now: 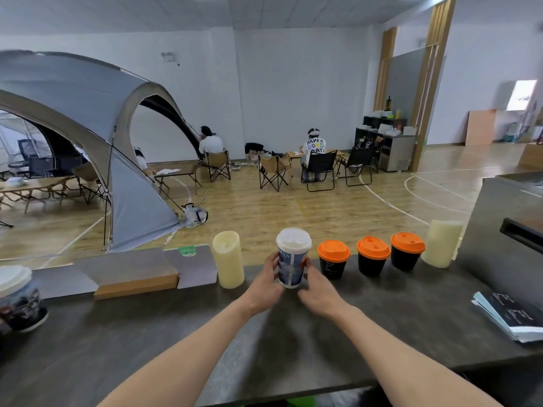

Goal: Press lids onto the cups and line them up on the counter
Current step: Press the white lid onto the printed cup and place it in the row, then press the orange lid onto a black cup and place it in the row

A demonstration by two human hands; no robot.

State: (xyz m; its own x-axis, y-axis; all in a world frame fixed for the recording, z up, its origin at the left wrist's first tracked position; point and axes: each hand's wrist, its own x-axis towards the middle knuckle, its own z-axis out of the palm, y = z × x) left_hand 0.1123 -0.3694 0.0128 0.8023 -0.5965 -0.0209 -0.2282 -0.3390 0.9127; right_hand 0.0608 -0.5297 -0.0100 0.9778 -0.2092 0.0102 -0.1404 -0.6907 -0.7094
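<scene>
- Where the tabletop [147, 348] runs out at the far left, a printed cup [20, 301] with a white lid stands alone, well apart from the row.
- Next come a flat wooden block [136, 284] and a grey card [195, 267], then a pale candle [228, 259] standing upright.
- Just right of the candle, the left hand [269, 279] holds the tall cup [293, 261], its fingers curled round the left side of the wall.
- This tall cup stands at the back edge of the tabletop with its white lid [293, 239] already on. It is probably thin and light, and squashy if squeezed hard, so it is best taken low on the wall and not by the lid rim.
- On the cup's other side, the right hand [318, 293] grips too, thumb up against the wall and fingers curled near the base.
- Three short black cups with orange lids follow in a line: the first [334, 261], the second [373, 257] and the third [407, 253], near each other but not touching.
- A second candle [442, 243] ends the row, with a stack of booklets [511, 318] nearer, at the right edge.
</scene>
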